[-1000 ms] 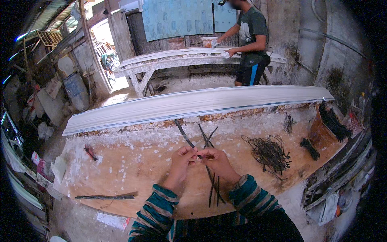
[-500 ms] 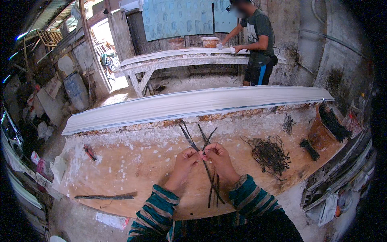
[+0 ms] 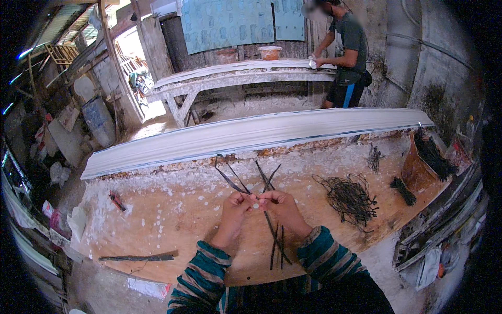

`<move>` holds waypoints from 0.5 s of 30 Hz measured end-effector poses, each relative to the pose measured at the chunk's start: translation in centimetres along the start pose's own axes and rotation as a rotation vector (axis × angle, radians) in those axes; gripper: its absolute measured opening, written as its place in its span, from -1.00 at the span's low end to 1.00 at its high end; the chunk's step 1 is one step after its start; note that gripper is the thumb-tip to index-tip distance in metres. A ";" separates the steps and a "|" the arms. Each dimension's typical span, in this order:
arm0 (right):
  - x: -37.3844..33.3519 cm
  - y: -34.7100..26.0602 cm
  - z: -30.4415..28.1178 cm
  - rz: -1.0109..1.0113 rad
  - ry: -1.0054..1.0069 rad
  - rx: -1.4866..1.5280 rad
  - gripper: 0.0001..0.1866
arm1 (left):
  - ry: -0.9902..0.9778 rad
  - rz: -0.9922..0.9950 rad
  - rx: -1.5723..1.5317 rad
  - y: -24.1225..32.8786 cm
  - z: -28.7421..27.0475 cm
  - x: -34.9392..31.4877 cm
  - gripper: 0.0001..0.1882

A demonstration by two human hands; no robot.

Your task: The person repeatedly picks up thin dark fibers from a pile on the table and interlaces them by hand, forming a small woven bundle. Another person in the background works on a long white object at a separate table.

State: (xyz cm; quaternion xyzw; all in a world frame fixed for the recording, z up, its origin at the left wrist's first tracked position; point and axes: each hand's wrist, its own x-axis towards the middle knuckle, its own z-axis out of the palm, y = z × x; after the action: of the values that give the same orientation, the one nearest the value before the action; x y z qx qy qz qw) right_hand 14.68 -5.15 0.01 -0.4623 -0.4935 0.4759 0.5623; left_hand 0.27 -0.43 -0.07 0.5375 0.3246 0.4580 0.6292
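Note:
My left hand (image 3: 234,210) and my right hand (image 3: 282,208) meet above the wooden tabletop, their fingertips pinched close together. From the left fingertips a thin black strip (image 3: 228,178) reaches up and bends into a narrow loop. More black strips (image 3: 275,238) lie crossed beneath my right hand, showing above and below its fingers. Whether the right fingers hold the same looped strip is hidden. A tangled heap of knotted black cords (image 3: 348,201) lies to the right of my hands.
A long white moulding (image 3: 251,133) spans the table's far side. On the right stand a brown tub of black strands (image 3: 417,166) and a tied black bundle (image 3: 402,192). At left lie a red tool (image 3: 117,201) and dark strips (image 3: 137,257). A co-worker (image 3: 348,57) stands at a bench beyond.
The strip at my left hand has shifted left and now bows into a wider loop. My fingertips have come together. The co-worker has moved right along the far bench.

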 end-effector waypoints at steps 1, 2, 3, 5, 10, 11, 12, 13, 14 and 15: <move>0.0 0.1 -0.1 -0.002 0.000 -0.062 -0.80 | -0.009 0.011 -0.005 -0.2 -0.1 0.1 -0.92; 0.1 0.1 -0.1 0.000 -0.013 -0.060 -0.80 | -0.019 0.020 -0.008 -0.3 -0.1 0.1 -0.92; 0.1 0.1 -0.1 0.001 -0.025 -0.059 -0.81 | -0.014 0.023 -0.030 -0.2 0.1 0.0 -0.93; 0.1 0.2 0.0 0.000 -0.032 -0.037 -0.81 | -0.005 0.029 -0.072 0.1 0.5 -0.1 -0.94; -0.2 -0.3 0.3 0.028 -0.044 0.073 -0.85 | -0.032 0.024 -0.139 -0.4 0.1 0.0 -0.91; -0.2 -0.1 0.2 0.048 -0.058 0.082 -0.86 | -0.041 0.035 -0.149 -0.4 0.1 0.0 -0.91; 0.0 0.3 0.0 0.068 -0.071 0.091 -0.87 | -0.040 0.034 -0.141 -0.4 0.0 0.0 -0.91; 0.1 0.5 -0.1 0.088 -0.085 0.100 -0.89 | -0.039 0.033 -0.134 -0.3 0.0 0.0 -0.91; 0.1 0.6 -0.1 0.111 -0.072 0.130 -0.89 | -0.036 0.035 -0.127 -0.3 0.0 0.0 -0.91; 0.2 0.7 -0.1 0.134 -0.060 0.161 -0.90 | -0.043 0.030 -0.118 -0.3 -0.1 0.0 -0.89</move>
State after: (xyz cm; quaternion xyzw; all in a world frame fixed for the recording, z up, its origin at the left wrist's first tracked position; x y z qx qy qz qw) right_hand 14.78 -4.93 -0.66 -0.4334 -0.4383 0.5642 0.5494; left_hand 0.23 -0.35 -0.36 0.5141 0.2754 0.4741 0.6596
